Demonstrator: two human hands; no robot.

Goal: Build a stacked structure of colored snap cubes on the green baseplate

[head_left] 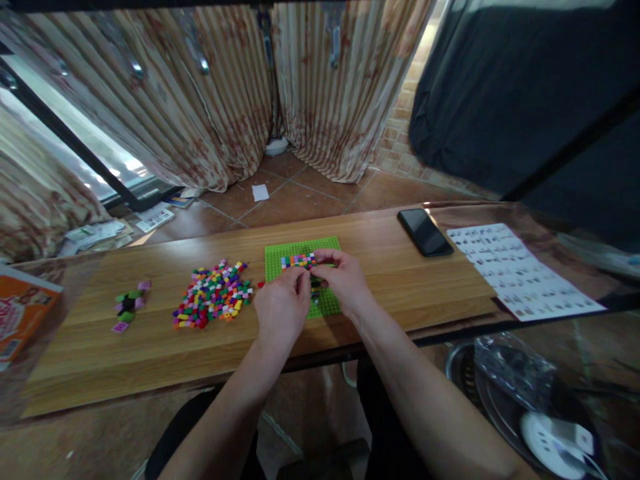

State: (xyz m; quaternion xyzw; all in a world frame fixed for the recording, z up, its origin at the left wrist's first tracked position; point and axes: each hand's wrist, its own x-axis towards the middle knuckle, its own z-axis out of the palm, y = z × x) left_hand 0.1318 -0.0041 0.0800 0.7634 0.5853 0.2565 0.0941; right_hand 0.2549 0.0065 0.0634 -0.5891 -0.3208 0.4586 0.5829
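Observation:
A green baseplate (285, 257) lies on the wooden table (400, 280), with a row of small coloured bricks (297, 261) pressed onto it. Both my hands rest over the plate's near half. My left hand (281, 308) is curled, its fingertips pinched together at the plate's middle. My right hand (341, 277) is closed too, thumb and fingers pressing at the right end of the brick row. What the fingers pinch is too small to name. A heap of loose coloured bricks (214, 295) sits just left of the plate.
A small cluster of green, purple and black pieces (129, 305) lies far left. A black phone (425, 231) and a printed sheet (520, 270) are at the right. An orange box (20, 320) is at the left edge. Curtains hang behind the table.

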